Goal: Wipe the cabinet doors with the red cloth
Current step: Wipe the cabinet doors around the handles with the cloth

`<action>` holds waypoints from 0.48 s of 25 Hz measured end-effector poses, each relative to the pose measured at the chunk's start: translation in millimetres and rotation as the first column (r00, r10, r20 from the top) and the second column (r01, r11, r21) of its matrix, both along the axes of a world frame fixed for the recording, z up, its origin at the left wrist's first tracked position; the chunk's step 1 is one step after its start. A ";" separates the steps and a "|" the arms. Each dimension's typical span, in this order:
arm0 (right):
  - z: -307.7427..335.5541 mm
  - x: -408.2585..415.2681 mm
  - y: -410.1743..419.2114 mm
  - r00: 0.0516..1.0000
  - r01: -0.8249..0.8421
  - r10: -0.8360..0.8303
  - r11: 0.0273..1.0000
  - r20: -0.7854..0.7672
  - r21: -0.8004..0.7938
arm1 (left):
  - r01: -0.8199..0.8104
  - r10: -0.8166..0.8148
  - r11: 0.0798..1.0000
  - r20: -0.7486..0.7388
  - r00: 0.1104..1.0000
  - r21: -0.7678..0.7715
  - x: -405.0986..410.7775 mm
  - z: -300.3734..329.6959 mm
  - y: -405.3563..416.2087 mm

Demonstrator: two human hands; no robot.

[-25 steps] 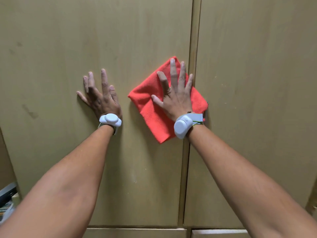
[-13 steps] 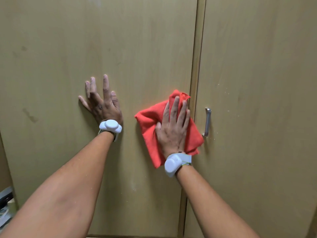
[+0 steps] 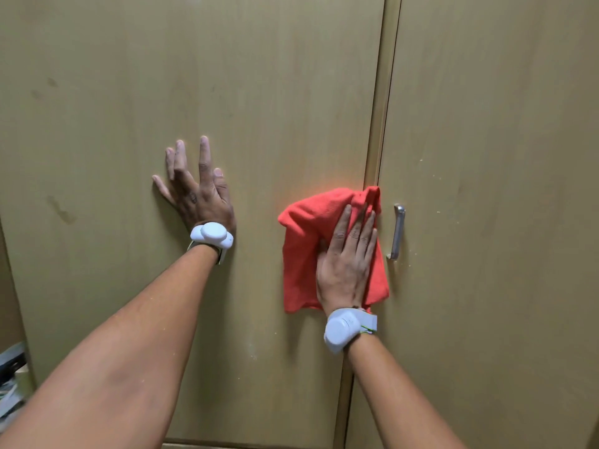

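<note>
Two tan wooden cabinet doors fill the view: the left door [image 3: 259, 92] and the right door [image 3: 502, 124], split by a vertical seam. My right hand [image 3: 346, 264] lies flat on the red cloth [image 3: 301, 254], pressing it against the left door's right edge beside the seam. The cloth is crumpled and hangs below my palm. My left hand [image 3: 194, 189] rests flat on the left door with fingers spread, holding nothing. Both wrists wear white bands.
A metal handle [image 3: 398, 231] stands upright on the right door, just right of the cloth. Smudges [image 3: 61, 210] mark the left door's left part. Some clutter [image 3: 11, 377] shows at the lower left past the cabinet's side.
My right hand has slid the red cloth down the left door along the seam, uncovering the metal handle. My left hand has stayed flat in place.
</note>
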State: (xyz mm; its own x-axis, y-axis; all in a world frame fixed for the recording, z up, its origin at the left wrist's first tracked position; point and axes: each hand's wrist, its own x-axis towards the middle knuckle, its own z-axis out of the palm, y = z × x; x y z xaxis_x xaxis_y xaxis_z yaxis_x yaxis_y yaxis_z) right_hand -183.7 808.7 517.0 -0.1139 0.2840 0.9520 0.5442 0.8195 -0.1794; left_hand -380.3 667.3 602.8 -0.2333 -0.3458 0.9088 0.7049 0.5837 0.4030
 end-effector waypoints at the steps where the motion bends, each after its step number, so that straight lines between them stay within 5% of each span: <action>1: 12.2 -1.7 0.9 1.000 -0.012 0.011 1.000 0.019 0.026 | 0.000 0.000 1.000 0.002 1.000 -0.001 -0.2 -0.8 -0.1; 7: 123.4 -28.2 9.6 1.000 -0.007 0.005 0.979 0.010 0.203 | -0.016 0.016 1.000 -0.008 1.000 -0.011 -4.5 -4.6 1.4; 10: 44.9 -21.4 -2.8 0.978 -0.127 0.071 0.947 0.195 0.294 | -0.024 0.024 1.000 -0.011 1.000 0.003 -1.6 -1.6 0.9; 12: -31.1 -12.4 -20.8 0.939 -0.231 0.170 0.956 0.300 0.183 | -0.006 0.006 1.000 -0.006 1.000 0.006 -1.3 -2.4 1.1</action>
State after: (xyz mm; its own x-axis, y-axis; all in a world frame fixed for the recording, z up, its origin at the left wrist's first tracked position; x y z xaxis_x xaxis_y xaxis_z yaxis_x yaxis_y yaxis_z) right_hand -196.1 788.0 485.8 -0.4155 0.0224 0.9093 0.3674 0.9186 0.1453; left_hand -381.5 668.4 600.4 -0.2257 -0.3523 0.9083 0.7035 0.5860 0.4021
